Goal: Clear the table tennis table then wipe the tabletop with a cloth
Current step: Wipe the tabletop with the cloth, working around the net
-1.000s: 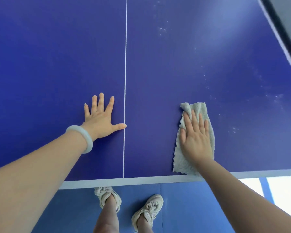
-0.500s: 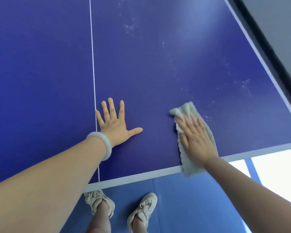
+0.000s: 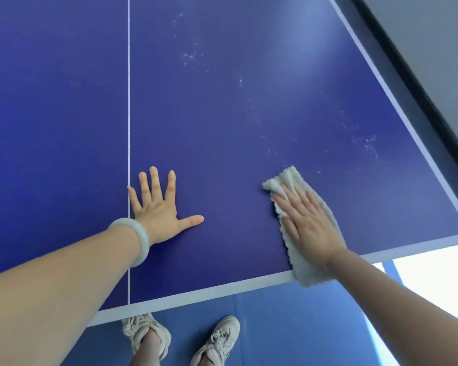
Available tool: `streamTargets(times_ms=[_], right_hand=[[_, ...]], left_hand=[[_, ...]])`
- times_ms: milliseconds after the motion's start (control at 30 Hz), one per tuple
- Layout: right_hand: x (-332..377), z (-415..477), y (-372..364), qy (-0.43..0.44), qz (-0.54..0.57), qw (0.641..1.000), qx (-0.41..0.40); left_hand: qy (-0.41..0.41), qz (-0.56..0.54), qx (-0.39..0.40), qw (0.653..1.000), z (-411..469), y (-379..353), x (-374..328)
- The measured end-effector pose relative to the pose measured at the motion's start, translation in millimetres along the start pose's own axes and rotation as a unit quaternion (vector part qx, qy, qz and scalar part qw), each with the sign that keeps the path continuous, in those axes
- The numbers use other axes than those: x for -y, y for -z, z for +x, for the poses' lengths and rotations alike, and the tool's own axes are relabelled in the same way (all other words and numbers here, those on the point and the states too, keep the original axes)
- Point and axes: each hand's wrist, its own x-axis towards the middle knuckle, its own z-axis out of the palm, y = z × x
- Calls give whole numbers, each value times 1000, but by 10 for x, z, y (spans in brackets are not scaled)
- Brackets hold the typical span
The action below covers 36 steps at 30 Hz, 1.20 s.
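1. The right hand has slid the cloth further from the centre line; the left hand has stayed.
2. Nearest, one shoe is half hidden under the edge of the tabletop, over which the cloth's end hangs.
3. Right fingers lie straight, together, pressing the cloth; left fingers splay flat on the tabletop.
4. Farther off, faint white specks; the far end is cut off.

The desk is dark blue with a thin white line, pale border stripes and scattered whitish specks. The cloth is cream. The bracelet is pale white-green, the shoes beige, the floor lighter blue.
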Motion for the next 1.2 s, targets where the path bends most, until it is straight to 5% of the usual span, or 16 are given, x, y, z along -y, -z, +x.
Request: streamTargets(times_ms=[133, 333, 433, 633, 800, 933, 1000, 1100, 1200], right_hand=[[98, 507, 48, -255, 74, 963, -36], [725, 106, -133, 36, 32, 999, -11], [312, -5, -72, 54, 17, 998, -12], [148, 574, 44, -289, 103, 951, -30], [963, 513, -125, -84, 36, 996, -20], [619, 831, -38, 62, 20, 998, 9], [282, 1057, 28, -14, 25, 999, 14], [-13, 1182, 106, -237, 72, 969, 7], [346, 1057, 25, -262, 62, 963, -15]], left_hand=[[3, -3, 4, 1000, -14, 20, 3], [1, -4, 3, 1000, -27, 26, -13], [-10, -17, -1, 1000, -46, 19, -17], [-6, -3, -2, 1000, -65, 15, -36], [-11, -13, 4, 1000, -45, 19, -13], [-10, -10, -3, 1000, -13, -16, 2], [-11, -9, -9, 1000, -8, -40, 15], [-13, -3, -20, 1000, -6, -70, 23], [-10, -1, -26, 1000, -2, -86, 33]])
